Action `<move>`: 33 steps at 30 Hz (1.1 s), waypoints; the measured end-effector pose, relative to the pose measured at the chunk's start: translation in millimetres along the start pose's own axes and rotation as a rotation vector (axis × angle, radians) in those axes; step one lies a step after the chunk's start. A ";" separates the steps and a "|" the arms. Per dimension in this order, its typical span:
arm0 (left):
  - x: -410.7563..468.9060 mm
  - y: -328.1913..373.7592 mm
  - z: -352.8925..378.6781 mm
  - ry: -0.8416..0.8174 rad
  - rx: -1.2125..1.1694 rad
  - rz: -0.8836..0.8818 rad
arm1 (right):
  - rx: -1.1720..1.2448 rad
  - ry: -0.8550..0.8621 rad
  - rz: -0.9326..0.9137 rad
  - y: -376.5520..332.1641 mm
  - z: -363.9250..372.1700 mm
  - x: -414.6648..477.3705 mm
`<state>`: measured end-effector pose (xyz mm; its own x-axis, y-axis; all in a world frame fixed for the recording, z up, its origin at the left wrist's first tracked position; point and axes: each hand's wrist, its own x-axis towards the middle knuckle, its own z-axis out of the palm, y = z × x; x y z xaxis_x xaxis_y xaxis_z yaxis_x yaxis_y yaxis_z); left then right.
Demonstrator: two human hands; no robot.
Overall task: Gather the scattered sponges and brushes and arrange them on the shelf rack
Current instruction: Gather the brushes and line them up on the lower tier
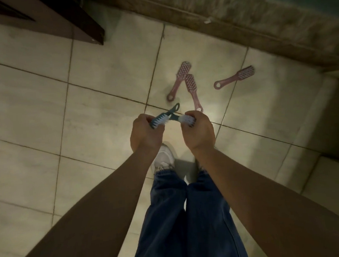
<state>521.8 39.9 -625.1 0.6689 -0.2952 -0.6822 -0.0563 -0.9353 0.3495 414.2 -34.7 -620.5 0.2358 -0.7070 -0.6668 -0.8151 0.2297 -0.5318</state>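
Observation:
My left hand (145, 132) grips the head of a teal brush (165, 116) with white bristles, its looped handle pointing up and to the right. My right hand (198, 130) grips a second teal brush (186, 119) by its white-bristled head, its handle crossing toward the left hand. Both hands hang over the tiled floor (104, 112). Three pink brushes lie on the tiles beyond them: one (178, 80) on the left, one (192, 91) overlapping it, and one (235, 77) apart to the right. No sponges or shelf rack are in sight.
A dark wooden furniture piece (68, 17) stands at the top left. A rough stone ledge (237, 17) runs along the far side, close behind the pink brushes. My legs in blue jeans (180, 217) and a white shoe (163, 156) are below my hands.

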 end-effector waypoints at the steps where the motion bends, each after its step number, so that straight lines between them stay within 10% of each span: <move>1: -12.1 8.5 -7.7 -0.002 -0.023 0.015 | 0.015 0.008 -0.010 -8.3 -12.4 -9.2; 16: -225.4 175.3 -154.2 -0.179 -0.074 0.414 | 0.056 0.040 -0.090 -133.7 -245.2 -187.4; 33: -440.3 342.9 -243.5 -0.578 0.019 0.799 | 0.858 0.356 -0.036 -188.0 -439.6 -392.6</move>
<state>388.4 -103.2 -48.5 -0.0355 -0.8868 -0.4607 -0.3490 -0.4210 0.8372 242.3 -94.3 -29.2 -0.0386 -0.8543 -0.5183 -0.1065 0.5192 -0.8480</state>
